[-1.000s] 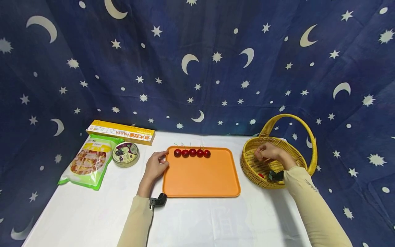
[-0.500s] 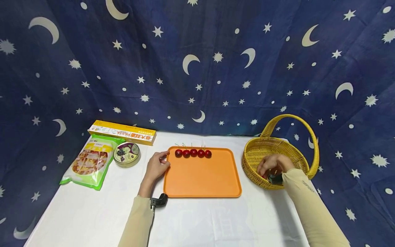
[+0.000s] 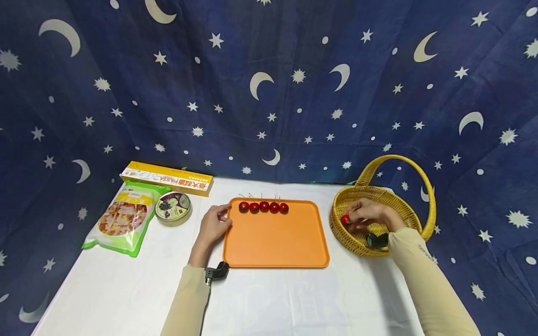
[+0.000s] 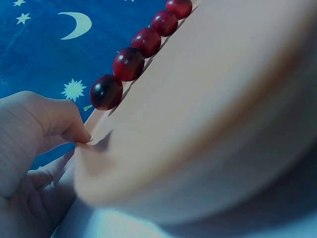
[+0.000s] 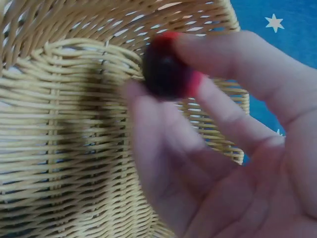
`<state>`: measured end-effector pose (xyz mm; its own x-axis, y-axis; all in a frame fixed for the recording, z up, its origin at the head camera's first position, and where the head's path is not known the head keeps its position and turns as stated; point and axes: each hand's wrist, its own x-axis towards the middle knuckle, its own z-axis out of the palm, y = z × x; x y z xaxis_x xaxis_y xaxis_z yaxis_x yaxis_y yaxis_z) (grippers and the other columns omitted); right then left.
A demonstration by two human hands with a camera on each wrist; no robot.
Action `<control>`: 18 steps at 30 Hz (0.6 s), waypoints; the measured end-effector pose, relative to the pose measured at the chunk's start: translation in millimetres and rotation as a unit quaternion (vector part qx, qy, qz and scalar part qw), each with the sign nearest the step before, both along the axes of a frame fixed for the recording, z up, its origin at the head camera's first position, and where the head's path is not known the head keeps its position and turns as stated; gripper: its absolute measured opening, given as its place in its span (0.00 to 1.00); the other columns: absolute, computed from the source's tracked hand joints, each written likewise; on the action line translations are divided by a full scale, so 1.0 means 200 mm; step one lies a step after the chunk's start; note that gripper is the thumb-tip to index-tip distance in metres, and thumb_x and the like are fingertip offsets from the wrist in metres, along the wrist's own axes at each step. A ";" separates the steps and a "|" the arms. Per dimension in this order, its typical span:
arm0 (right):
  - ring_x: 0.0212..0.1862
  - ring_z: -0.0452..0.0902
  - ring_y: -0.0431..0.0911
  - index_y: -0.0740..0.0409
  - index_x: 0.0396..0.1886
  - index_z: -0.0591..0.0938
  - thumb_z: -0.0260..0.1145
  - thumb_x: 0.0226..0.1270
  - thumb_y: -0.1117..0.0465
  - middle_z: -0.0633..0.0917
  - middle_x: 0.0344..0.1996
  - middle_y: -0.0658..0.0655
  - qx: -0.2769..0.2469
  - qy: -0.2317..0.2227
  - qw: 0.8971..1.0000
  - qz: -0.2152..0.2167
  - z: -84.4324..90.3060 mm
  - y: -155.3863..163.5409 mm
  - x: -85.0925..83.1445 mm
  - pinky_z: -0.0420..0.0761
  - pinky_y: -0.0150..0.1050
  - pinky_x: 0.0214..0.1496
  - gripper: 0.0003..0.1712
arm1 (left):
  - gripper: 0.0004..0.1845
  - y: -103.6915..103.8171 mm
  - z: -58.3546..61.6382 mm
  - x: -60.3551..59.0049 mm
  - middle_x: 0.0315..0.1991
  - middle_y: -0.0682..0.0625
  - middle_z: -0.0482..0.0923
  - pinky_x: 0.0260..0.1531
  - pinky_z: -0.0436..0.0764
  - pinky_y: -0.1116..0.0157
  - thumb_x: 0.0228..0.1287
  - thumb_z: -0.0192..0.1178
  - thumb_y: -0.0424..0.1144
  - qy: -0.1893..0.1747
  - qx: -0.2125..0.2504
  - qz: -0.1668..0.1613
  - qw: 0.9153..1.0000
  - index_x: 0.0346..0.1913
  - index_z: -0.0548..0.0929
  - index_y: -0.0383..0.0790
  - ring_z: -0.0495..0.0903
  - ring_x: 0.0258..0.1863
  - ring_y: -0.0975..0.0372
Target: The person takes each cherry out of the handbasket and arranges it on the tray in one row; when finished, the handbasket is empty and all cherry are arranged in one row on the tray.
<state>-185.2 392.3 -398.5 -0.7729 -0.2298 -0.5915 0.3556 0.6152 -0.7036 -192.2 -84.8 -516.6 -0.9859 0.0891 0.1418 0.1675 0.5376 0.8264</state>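
My right hand (image 3: 370, 215) now pinches a red cherry (image 3: 344, 219) between thumb and fingertips (image 5: 195, 47), held just above the near-left inside of the wicker basket (image 3: 414, 212); half a second ago the same hand was lower in the basket with fingers bent over something I could not make out, so I judge the cherry has just been picked up and lifted toward the rim. In the right wrist view the cherry (image 5: 166, 72) sits clear of the weave, touched only by my fingers. My left hand (image 3: 214, 225) has not moved: its curled fingertips pinch the far-left corner of the orange tray (image 3: 275, 240), steadying it on the white table (image 3: 126, 289). Five cherries (image 3: 264, 206) stand in a row along the tray's far edge, touching one another, with free space to their right.
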 end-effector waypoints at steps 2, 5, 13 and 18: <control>0.36 0.83 0.46 0.76 0.54 0.76 0.64 0.63 0.68 0.87 0.35 0.60 -0.017 0.032 0.999 -0.003 0.01 0.00 -0.01 0.83 0.39 0.37 0.22 | 0.28 0.00 0.00 0.00 0.46 0.38 0.79 0.39 0.74 0.62 0.50 0.63 0.29 0.001 0.001 0.002 1.000 0.59 0.81 0.32 0.81 0.32 0.57; 0.35 0.81 0.46 0.78 0.55 0.74 0.65 0.64 0.67 0.86 0.36 0.59 -0.028 0.077 0.997 -0.007 0.02 -0.02 -0.03 0.83 0.43 0.40 0.23 | 0.27 0.00 0.00 0.00 0.46 0.38 0.79 0.39 0.74 0.61 0.51 0.62 0.28 0.004 0.001 0.002 1.000 0.59 0.81 0.32 0.81 0.32 0.57; 0.38 0.82 0.45 0.76 0.56 0.75 0.67 0.63 0.67 0.83 0.37 0.56 -0.019 0.163 0.986 -0.030 0.08 -0.13 -0.05 0.83 0.48 0.43 0.24 | 0.28 0.00 0.00 0.00 0.45 0.38 0.79 0.39 0.74 0.61 0.50 0.63 0.29 0.002 0.001 0.001 1.000 0.59 0.81 0.32 0.80 0.32 0.57; 0.36 0.82 0.46 0.76 0.55 0.75 0.68 0.61 0.69 0.84 0.38 0.62 -0.017 0.203 0.979 -0.031 0.13 -0.23 -0.06 0.83 0.44 0.39 0.24 | 0.28 -0.01 -0.01 0.00 0.46 0.38 0.78 0.39 0.73 0.61 0.49 0.62 0.29 -0.004 0.005 0.000 1.000 0.59 0.80 0.32 0.80 0.33 0.56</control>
